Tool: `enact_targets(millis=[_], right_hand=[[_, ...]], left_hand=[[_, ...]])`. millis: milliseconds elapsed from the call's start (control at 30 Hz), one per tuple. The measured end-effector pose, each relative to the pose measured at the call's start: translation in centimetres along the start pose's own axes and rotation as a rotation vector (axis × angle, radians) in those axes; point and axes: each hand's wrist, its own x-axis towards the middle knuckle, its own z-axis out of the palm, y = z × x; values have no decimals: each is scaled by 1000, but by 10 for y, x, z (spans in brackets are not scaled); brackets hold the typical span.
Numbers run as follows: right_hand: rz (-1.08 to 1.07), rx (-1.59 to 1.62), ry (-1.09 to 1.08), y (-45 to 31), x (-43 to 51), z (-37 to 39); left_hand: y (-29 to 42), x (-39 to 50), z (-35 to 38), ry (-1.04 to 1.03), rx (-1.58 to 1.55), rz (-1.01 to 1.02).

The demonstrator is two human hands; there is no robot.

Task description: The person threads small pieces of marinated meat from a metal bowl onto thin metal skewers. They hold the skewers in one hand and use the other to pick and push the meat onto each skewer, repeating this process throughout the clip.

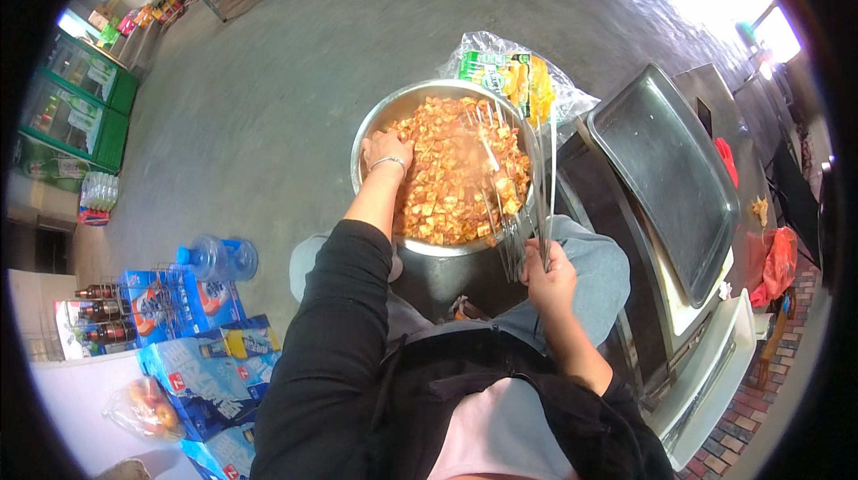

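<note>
A wide stainless steel basin (pixel 365 119) sits before me between my knees, filled with diced, red-seasoned meat (pixel 446 171). My left hand (pixel 387 150) reaches inside the basin's left side and touches the meat; its fingertips are hidden, so its grip is unclear. My right hand (pixel 551 272) is closed around a bundle of thin metal skewers (pixel 541 222) at the basin's right rim. Several more skewers lie at the right side of the basin, some with their ends over the meat. Pieces of meat (pixel 509 195) lie among them.
A black tray (pixel 663 178) rests on the table to my right, with a white plastic bin (pixel 710 386) nearby. Behind the basin lies a clear plastic bag with printed packaging (pixel 496 74). Beverage cartons (pixel 194 373) and a blue water jug (pixel 221 257) stand at left.
</note>
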Motion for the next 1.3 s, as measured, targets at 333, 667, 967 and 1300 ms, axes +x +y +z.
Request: enact_targets(millis=[333, 667, 967, 1300], right_hand=[[40, -19, -62, -5, -3, 10], [-45, -165, -126, -1, -25, 3], [-274, -278, -95, 9, -44, -5], [-329, -229, -81, 2, -54, -16]], left_hand=[[-19, 26, 1, -196, 47, 370], [-13, -61, -30, -844, -2069, -424], [29, -117, -57, -681, -2134, -235], [37, -129, -69, -491, -2121, -157]])
